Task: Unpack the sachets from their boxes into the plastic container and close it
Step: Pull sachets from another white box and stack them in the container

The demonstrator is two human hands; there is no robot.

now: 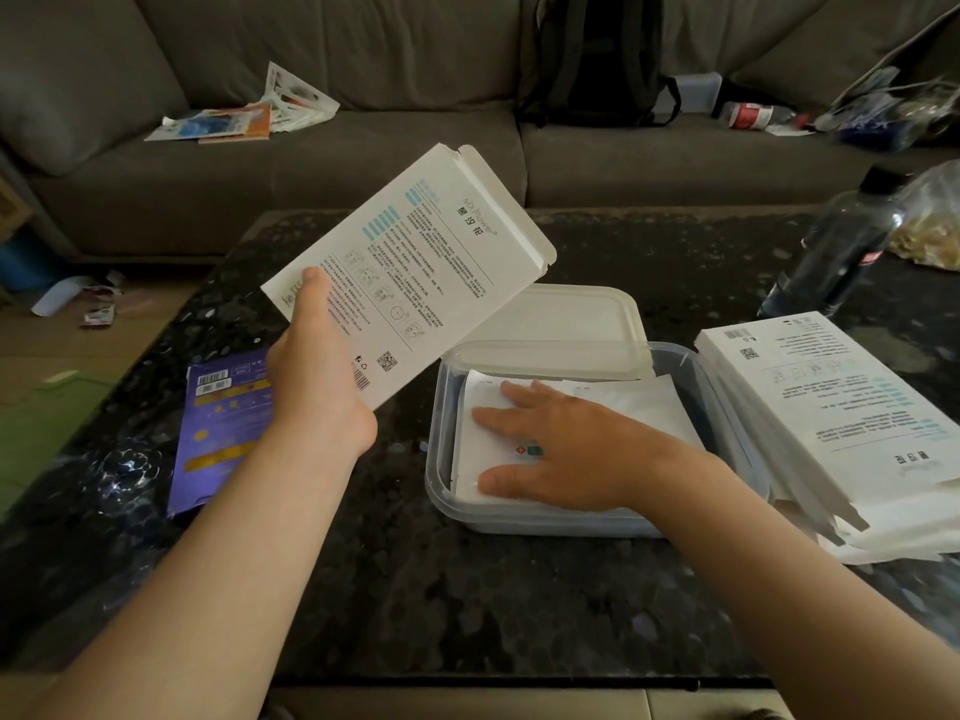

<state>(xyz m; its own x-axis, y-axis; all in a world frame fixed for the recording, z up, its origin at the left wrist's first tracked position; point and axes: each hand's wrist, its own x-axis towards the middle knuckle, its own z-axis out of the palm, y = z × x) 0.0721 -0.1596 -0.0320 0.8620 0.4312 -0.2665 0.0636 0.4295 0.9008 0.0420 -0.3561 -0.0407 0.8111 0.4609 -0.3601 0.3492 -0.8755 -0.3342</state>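
Observation:
My left hand [317,376] grips a white printed box [415,267] by its lower corner, held tilted above the table with its top flap open. A clear plastic container [441,491] sits at the table's middle with white sachets [660,402] lying flat inside. My right hand [566,449] presses on the sachets with straight fingers. The container's white lid [561,319] leans on its far rim. More white boxes [831,402] are stacked to the right of the container.
A purple flattened box [223,428] lies on the dark speckled table [467,605] at the left. A dark bottle [841,246] and a plastic bag [930,220] stand at the far right. A grey sofa [363,163] with papers and a backpack [597,59] is behind.

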